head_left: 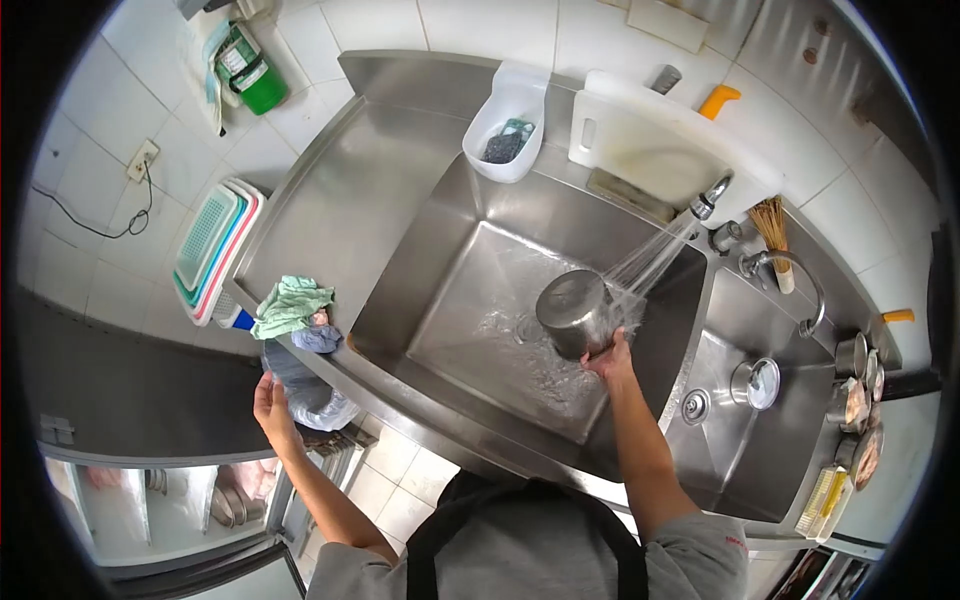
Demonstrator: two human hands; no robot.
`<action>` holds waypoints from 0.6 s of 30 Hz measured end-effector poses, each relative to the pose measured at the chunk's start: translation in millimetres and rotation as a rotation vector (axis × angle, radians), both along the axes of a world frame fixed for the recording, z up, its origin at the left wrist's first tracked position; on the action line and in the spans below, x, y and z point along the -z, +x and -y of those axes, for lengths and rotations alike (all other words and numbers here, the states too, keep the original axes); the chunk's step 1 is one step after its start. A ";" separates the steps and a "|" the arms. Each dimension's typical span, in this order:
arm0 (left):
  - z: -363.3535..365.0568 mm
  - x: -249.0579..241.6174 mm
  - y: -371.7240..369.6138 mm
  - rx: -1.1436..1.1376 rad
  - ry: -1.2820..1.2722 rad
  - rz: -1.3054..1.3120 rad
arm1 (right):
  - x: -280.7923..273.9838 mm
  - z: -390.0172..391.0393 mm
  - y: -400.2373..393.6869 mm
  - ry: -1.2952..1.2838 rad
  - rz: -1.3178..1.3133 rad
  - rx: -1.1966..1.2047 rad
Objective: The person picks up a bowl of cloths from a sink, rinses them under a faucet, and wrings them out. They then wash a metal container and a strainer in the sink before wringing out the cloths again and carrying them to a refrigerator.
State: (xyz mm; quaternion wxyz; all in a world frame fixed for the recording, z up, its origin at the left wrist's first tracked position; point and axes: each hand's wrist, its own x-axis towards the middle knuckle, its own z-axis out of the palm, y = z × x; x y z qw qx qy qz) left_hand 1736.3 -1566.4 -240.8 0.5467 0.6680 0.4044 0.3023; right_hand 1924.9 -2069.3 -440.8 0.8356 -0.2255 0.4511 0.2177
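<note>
My right hand (610, 357) grips a round stainless steel pot (572, 308) by its lower right side, holding it tilted inside the large sink (450, 345). Several jets of water from the tap (709, 197) strike the pot and splash over it. The sink floor is wet around the drain. Away to the left, my left hand (276, 410) is raised beyond the counter's front edge, its fingers loosely bent and seemingly empty. Nearest to it are a clear plastic bag (318, 398) and a green cloth (292, 306) beside a bluish cloth (317, 338) on the counter corner.
A smaller sink (720, 430) at right holds a metal bowl (756, 384). Behind the big sink stand a white caddy (507, 125) with scrubbers and a white cutting board (650, 135). A stick brush (774, 235) stands by the curved faucet (815, 285). Metal tins (850, 357) line the right edge.
</note>
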 end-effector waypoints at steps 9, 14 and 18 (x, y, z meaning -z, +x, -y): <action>35.5 8.7 8.8 0.251 0.080 0.050 | -39.2 -18.6 -24.6 -1.692 0.843 -1.119; 135.5 0.5 63.6 0.616 -0.249 -0.075 | -51.6 -35.9 -17.3 -2.022 0.777 -0.912; 202.5 24.8 110.1 1.033 -0.223 -0.208 | -49.4 -31.2 -13.1 -1.931 0.696 -1.208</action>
